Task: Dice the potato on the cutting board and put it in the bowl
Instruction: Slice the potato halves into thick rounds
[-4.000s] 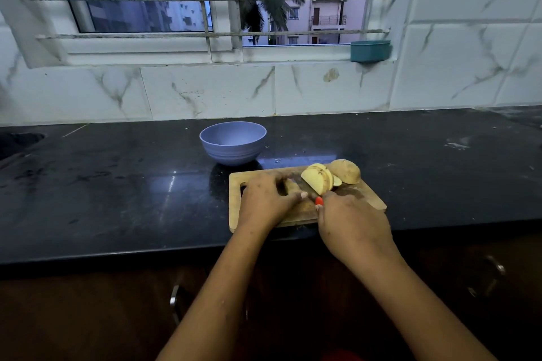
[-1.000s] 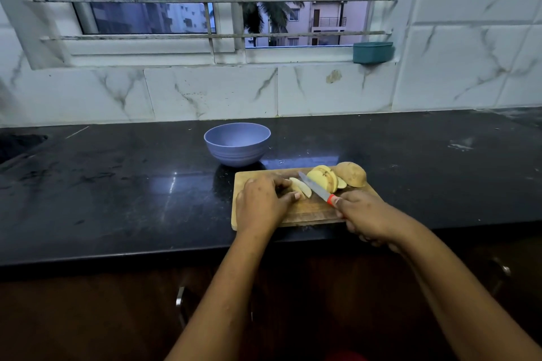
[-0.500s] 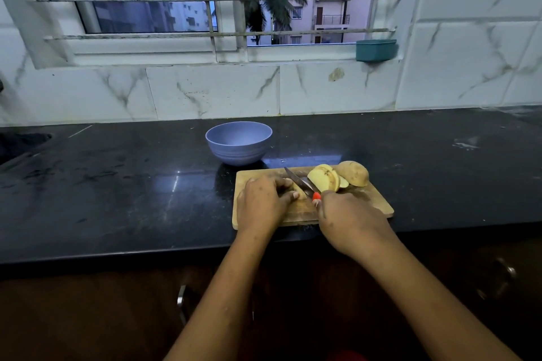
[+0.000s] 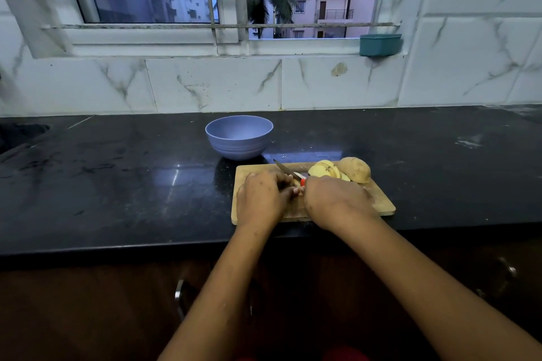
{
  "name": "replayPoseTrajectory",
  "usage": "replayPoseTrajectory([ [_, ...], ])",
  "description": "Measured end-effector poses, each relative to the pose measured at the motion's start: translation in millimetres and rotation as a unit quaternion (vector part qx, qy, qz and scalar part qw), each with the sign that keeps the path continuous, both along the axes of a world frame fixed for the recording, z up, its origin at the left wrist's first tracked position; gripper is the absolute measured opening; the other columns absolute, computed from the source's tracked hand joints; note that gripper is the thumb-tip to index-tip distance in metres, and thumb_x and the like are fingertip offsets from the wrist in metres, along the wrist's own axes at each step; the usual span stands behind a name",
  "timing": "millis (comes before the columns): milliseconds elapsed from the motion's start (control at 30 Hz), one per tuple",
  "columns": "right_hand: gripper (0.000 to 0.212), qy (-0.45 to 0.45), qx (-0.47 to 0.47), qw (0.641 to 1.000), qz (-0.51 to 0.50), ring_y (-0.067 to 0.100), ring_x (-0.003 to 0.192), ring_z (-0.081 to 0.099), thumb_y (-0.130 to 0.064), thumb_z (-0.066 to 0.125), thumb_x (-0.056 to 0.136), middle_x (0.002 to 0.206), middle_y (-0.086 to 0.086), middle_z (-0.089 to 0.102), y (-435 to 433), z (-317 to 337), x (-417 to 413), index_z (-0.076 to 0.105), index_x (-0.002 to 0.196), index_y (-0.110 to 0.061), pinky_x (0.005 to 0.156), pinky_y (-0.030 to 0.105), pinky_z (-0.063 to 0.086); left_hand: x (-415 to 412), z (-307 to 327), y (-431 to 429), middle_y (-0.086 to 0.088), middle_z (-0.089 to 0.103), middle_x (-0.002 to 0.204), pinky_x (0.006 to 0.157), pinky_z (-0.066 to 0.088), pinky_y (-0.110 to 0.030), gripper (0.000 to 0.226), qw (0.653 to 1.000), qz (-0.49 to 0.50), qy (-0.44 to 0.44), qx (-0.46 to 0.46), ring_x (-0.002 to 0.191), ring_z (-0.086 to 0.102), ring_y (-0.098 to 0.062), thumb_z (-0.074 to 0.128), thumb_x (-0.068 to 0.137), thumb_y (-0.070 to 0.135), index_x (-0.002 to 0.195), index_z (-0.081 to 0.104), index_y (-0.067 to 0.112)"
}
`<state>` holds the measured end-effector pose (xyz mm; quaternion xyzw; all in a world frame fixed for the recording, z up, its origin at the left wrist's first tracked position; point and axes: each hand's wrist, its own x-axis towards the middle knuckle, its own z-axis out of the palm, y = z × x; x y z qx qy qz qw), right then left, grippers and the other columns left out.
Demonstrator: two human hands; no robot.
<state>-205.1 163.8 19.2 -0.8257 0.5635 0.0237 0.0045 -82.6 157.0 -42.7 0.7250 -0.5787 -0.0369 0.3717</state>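
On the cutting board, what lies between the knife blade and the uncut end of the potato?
Leaning potato slices lie there, between the knife blade and the uncut potato end, as the head view shows.

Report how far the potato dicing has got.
Done: part of the potato lies in slices on the cutting board. In hand: the right hand grips the knife, blade beside the left hand, which covers what is being cut. Left: the uncut end, dicing everything, filling the bowl, which shows no potato.
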Motion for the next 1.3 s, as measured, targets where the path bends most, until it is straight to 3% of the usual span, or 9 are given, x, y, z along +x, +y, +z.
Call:
replayPoseTrajectory([
  [367, 0.03, 0.009, 0.044, 0.998, -0.033, 0.023, 0.102, 0.059, -0.015, 0.047, 0.095, 0.115, 0.003, 0.061, 11, -7, -4, 0.052, 0.125, -0.015, 0.072, 0.033, 0.04, -1, 2, 0, 0.01, 0.07, 0.106, 0.089, 0.046, -0.033, 0.027, 0.999, 0.016, 0.045, 0.003, 0.107, 0.058, -0.015, 0.074, 0.078, 0.035, 0.104, 0.071, 0.029],
  [533, 0.039, 0.013, 0.046, 0.999, -0.017, 0.022, 0.1, 0.059, -0.012, 0.041, 0.097, 0.116, 0.004, 0.059, 18, -5, -20, 0.041, 0.136, -0.017, 0.078, 0.035, 0.047, -3, 4, 2, 0.006, 0.072, 0.101, 0.089, 0.047, -0.036, 0.027, 0.998, 0.014, 0.055, 0.002, 0.103, 0.061, -0.015, 0.075, 0.077, 0.035, 0.102, 0.072, 0.027],
  [633, 0.025, -0.039, 0.098, 0.994, 0.0, 0.018, 0.087, 0.057, -0.021, 0.034, 0.102, 0.095, 0.004, 0.059, 2, -3, -34, 0.054, 0.113, -0.011, 0.071, 0.031, 0.047, -4, 5, 3, 0.005, 0.072, 0.1, 0.088, 0.048, -0.036, 0.025, 0.999, 0.016, 0.048, 0.001, 0.101, 0.062, -0.016, 0.074, 0.078, 0.035, 0.101, 0.073, 0.026],
  [700, 0.032, -0.102, 0.134, 0.986, 0.001, 0.015, 0.07, 0.052, -0.028, 0.031, 0.104, 0.079, 0.003, 0.053, -7, -3, -42, 0.055, 0.096, -0.009, 0.057, 0.027, 0.038, -4, 6, 4, 0.005, 0.072, 0.098, 0.085, 0.048, -0.034, 0.022, 0.999, 0.019, 0.045, 0.004, 0.097, 0.063, -0.015, 0.074, 0.078, 0.036, 0.098, 0.073, 0.027],
  [767, 0.036, -0.164, 0.152, 0.975, -0.006, 0.015, 0.061, 0.046, -0.032, 0.031, 0.104, 0.075, 0.005, 0.051, -11, -6, -48, 0.054, 0.089, -0.01, 0.054, 0.028, 0.037, -5, 6, 5, 0.006, 0.072, 0.094, 0.082, 0.047, -0.032, 0.019, 0.999, 0.021, 0.04, 0.004, 0.093, 0.063, -0.015, 0.073, 0.078, 0.036, 0.096, 0.073, 0.029],
  [867, 0.035, -0.231, 0.155, 0.96, -0.009, 0.015, 0.06, 0.046, -0.035, 0.031, 0.104, 0.074, 0.004, 0.05, -8, -9, -51, 0.049, 0.081, -0.015, 0.056, 0.03, 0.039, -5, 6, 5, 0.007, 0.072, 0.094, 0.081, 0.047, -0.032, 0.018, 0.999, 0.016, 0.045, 0.0, 0.091, 0.063, -0.014, 0.074, 0.078, 0.035, 0.095, 0.074, 0.029],
  [1000, 0.037, -0.204, 0.107, 0.973, 0.015, 0.015, 0.069, 0.048, -0.035, 0.029, 0.104, 0.076, 0.0, 0.049, 8, -7, -43, 0.044, 0.074, -0.019, 0.059, 0.031, 0.036, -4, 7, 6, 0.006, 0.072, 0.095, 0.084, 0.048, -0.034, 0.019, 0.999, 0.004, 0.048, -0.006, 0.091, 0.063, -0.015, 0.074, 0.078, 0.032, 0.096, 0.074, 0.028],
  [1133, 0.027, -0.121, 0.039, 0.992, 0.007, 0.021, 0.087, 0.057, -0.03, 0.031, 0.103, 0.085, 0.001, 0.051, 19, -8, -30, 0.053, 0.099, -0.015, 0.067, 0.034, 0.042, -3, 7, 5, 0.006, 0.072, 0.093, 0.08, 0.047, -0.03, 0.015, 0.999, 0.005, 0.031, 0.01, 0.09, 0.063, -0.016, 0.07, 0.081, 0.03, 0.096, 0.075, 0.027],
  [1300, 0.022, -0.069, 0.009, 0.998, 0.0, 0.02, 0.085, 0.056, -0.023, 0.037, 0.101, 0.09, 0.001, 0.052, 19, -10, -24, 0.053, 0.115, -0.016, 0.065, 0.034, 0.041, -4, 7, 7, 0.006, 0.072, 0.097, 0.084, 0.048, -0.032, 0.012, 0.999, -0.002, 0.039, -0.006, 0.092, 0.062, -0.014, 0.07, 0.083, 0.022, 0.094, 0.075, 0.022],
])
